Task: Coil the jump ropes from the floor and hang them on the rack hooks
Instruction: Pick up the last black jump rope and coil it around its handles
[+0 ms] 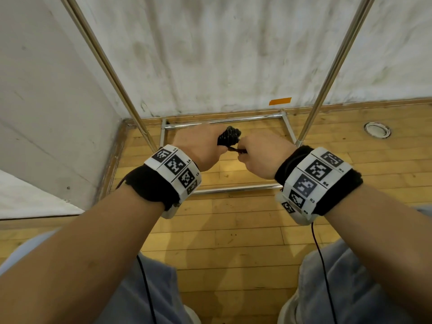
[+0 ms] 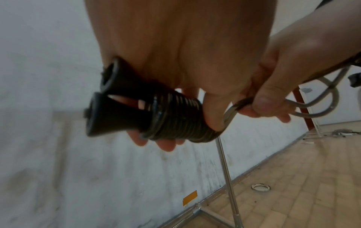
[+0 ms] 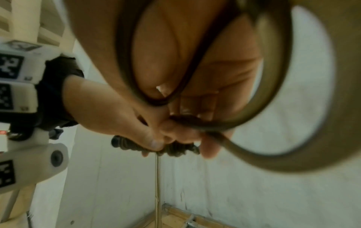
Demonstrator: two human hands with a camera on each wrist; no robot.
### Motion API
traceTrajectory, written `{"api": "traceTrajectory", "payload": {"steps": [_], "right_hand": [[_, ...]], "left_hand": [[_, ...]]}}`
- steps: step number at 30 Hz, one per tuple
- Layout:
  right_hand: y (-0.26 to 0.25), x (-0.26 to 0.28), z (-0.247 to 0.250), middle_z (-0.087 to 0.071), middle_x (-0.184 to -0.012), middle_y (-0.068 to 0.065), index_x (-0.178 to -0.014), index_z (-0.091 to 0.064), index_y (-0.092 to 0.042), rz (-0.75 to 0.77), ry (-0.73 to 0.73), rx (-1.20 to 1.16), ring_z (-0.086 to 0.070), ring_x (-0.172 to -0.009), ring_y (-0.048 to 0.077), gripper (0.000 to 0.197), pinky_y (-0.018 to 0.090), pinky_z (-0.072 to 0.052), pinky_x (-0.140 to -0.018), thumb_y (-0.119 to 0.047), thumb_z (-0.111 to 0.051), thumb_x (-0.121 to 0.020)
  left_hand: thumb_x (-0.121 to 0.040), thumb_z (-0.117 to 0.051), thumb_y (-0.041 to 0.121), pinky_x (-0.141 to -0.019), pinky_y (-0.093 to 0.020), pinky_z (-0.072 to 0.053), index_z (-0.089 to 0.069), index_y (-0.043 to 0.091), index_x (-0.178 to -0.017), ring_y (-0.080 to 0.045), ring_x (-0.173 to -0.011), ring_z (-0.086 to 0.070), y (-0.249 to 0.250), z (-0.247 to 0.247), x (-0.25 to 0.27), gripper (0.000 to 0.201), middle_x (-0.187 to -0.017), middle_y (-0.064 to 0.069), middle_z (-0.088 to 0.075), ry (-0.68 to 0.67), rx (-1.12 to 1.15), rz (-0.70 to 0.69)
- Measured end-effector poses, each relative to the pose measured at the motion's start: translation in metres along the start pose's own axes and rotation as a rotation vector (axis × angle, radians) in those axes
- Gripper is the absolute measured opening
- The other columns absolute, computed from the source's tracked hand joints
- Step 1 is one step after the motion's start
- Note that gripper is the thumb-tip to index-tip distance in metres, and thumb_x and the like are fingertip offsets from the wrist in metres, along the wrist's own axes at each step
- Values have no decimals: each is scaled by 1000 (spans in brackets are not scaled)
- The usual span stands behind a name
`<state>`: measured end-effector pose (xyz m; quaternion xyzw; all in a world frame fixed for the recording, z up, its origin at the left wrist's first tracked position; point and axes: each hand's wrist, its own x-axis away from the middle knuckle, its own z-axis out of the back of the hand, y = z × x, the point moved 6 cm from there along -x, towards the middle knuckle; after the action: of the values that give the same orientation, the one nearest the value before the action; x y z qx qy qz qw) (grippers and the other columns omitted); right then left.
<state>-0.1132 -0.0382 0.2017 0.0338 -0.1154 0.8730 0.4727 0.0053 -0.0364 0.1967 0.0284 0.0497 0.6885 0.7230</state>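
My left hand (image 1: 201, 148) grips a jump rope bundle (image 1: 229, 135): two black handles (image 2: 109, 106) side by side, with the dark cord (image 2: 179, 120) wound tightly round them in several turns. My right hand (image 1: 261, 155) pinches the loose cord end (image 1: 236, 150) right beside the bundle. In the left wrist view the cord (image 2: 232, 108) runs from the coil through the right hand's thumb and fingers (image 2: 263, 101) and loops on behind them. The right wrist view has blurred cord loops (image 3: 273, 95) hanging close to the lens. No rack hooks are in view.
A chrome rack frame stands ahead of me on the wooden floor: two slanted uprights (image 1: 327, 73) and a rectangular base (image 1: 224, 120) against a stained white wall. A round floor socket (image 1: 377, 129) lies right of it. Orange tape (image 1: 280, 101) marks the wall.
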Motion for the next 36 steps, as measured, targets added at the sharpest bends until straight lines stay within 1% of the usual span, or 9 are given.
{"api": "traceTrajectory", "payload": {"steps": [4,7,11,14,19,21,26,33,36], "right_hand": [[2,2,24,-57,-79,-4,-97,-61,-24,124,101,-35,-52,-72,15,20,26,-35,-56,-28,-42,-98],[9,1,47,-52,-72,-14,-98,-67,-20,191,190,-258,-48,-67,5,21,16,-30,-56,-29,-48,-96],[14,0,54,-56,-68,-12,-94,-70,-17,212,205,-453,-49,-60,3,19,6,-34,-52,-27,-54,-93],[12,-1,50,-54,-64,-11,-93,-70,-16,214,213,-478,-47,-56,-6,19,5,-33,-51,-26,-55,-93],[11,-1,47,-54,-56,-12,-89,-71,-17,204,210,-560,-48,-50,-7,16,5,-34,-49,-23,-56,-92],[8,-1,43,-56,-52,-15,-82,-70,-22,220,191,-603,-49,-48,-3,16,6,-34,-48,-23,-57,-91],[15,-5,42,-60,-55,-19,-73,-68,-34,211,169,-707,-50,-53,-3,16,5,-37,-53,-26,-63,-87],[23,-10,36,-54,-53,-9,-58,-63,-19,234,100,-991,-48,-50,2,33,9,-42,-55,-35,-63,-87],[29,-16,28,-67,-73,11,-75,-71,-11,191,92,-1127,-60,-68,17,34,25,-51,-70,-43,-66,-80]], "left_hand": [[-83,-49,60,-57,-29,-43,-57,34,-99,-13,-72,-57,7,-4,10,31,-80,11,-60,-125,-44,-130],[-74,-40,72,-58,-34,-49,-61,21,-69,-17,-69,-57,17,-11,20,55,-74,2,-57,-180,-41,-135],[-84,-51,45,-76,-38,-49,-64,23,-85,-16,-84,-55,23,-5,22,26,-94,2,-55,-94,310,-170],[-87,-53,38,-68,-34,-50,-55,27,-98,-15,-79,-59,8,-5,21,16,-92,6,-62,-103,291,-75],[-75,-42,74,-52,-22,-32,-50,37,-105,-7,-72,-52,16,5,24,48,-74,22,-50,-35,110,-136],[-68,-29,87,-51,-19,-32,-51,42,-99,-6,-68,-49,23,8,27,59,-69,23,-49,-17,67,-159],[-83,-40,68,-56,-30,-46,-43,34,-74,-14,-64,-57,30,14,34,36,-66,9,-58,-28,156,-211],[-69,-52,71,-51,-26,-38,-48,35,-64,-6,-50,-50,38,35,46,36,-50,11,-50,24,521,-225],[-65,-54,71,-48,-23,-38,-59,31,-67,-3,-45,-48,29,35,41,41,-49,13,-53,47,695,-132]]}}
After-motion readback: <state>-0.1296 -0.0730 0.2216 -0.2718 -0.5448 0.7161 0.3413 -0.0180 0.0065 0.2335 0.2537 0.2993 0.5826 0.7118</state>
